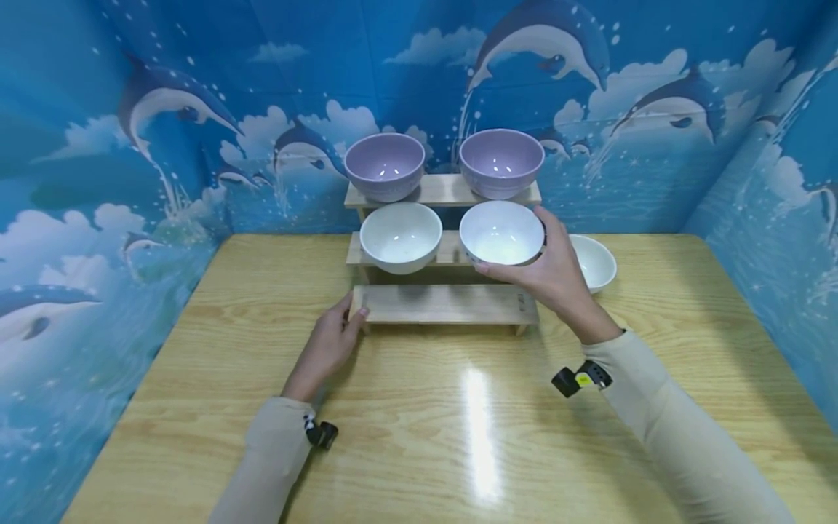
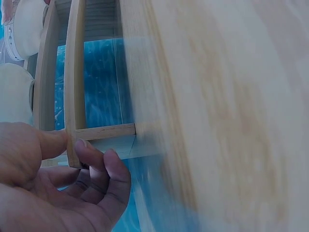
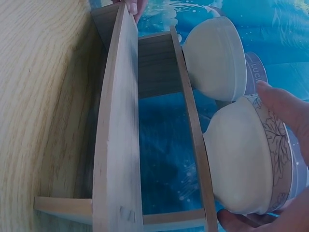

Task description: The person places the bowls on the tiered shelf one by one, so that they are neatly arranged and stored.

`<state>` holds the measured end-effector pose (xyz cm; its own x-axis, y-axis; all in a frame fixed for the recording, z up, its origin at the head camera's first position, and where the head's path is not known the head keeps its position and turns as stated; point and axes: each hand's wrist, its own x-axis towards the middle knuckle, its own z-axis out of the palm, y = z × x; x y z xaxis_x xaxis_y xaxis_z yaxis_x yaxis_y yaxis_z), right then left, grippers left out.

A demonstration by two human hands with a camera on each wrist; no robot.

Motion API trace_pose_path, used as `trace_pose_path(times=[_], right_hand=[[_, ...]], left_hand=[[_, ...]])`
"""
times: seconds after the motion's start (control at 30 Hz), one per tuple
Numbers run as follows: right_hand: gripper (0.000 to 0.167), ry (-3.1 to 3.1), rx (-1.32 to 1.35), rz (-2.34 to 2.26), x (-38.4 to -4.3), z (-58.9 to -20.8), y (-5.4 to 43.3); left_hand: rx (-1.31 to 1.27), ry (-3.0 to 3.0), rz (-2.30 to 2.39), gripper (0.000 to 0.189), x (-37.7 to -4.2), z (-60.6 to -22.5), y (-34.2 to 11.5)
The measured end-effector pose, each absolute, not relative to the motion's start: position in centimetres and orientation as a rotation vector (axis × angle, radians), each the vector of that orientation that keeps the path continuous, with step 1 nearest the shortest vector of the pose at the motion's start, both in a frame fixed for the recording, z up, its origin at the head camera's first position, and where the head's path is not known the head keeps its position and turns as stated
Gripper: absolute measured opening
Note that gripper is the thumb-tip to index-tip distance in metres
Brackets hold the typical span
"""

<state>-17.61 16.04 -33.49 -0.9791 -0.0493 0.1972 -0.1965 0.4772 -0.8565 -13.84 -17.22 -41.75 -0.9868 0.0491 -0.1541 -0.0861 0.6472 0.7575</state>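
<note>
A three-step wooden rack point(image 1: 445, 304) stands on the table. My left hand point(image 1: 329, 342) pinches the left end of its lowest board, thumb on top; the left wrist view shows the fingers point(image 2: 116, 176) curled beneath the board. My right hand point(image 1: 555, 271) grips a white bowl point(image 1: 500, 231) at the right of the middle step, thumb and fingers around its side. A leaf-pattern band point(image 3: 275, 154) runs below this bowl's rim in the right wrist view. Another white bowl point(image 1: 401, 239) sits at the left of the same step.
Two purple bowls, a left one point(image 1: 385, 167) and a right one point(image 1: 502, 164), stand on the top step. One more white bowl point(image 1: 594, 263) is on the table right of the rack, partly behind my right hand. A dolphin-print backdrop point(image 1: 366, 65) encloses the wooden table point(image 1: 406, 437).
</note>
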Motion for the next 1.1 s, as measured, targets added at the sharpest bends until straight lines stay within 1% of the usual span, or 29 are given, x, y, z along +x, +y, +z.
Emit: trace_pose_path(times=[0.13, 0.4, 0.7, 1.1], right_hand=[[0.115, -2.579, 0.205, 1.515, -17.59, -33.46, 16.11], [0.111, -2.599, 0.192, 1.496, -17.5, -33.34, 16.24], [0.112, -2.622, 0.165, 1.484, -17.48, -33.22, 16.15], [0.108, -2.582, 0.213, 1.513, -17.6, -33.25, 16.44]], left_hand=[[-0.036, 2.697, 1.25, 0.06, -13.89, -41.65, -17.21], [-0.023, 2.702, 1.247, 0.059, -13.92, -41.63, -17.25], [-0.026, 2.696, 1.252, 0.06, -13.88, -41.64, -17.32], [-0.012, 2.701, 1.264, 0.06, -13.86, -41.84, -17.36]])
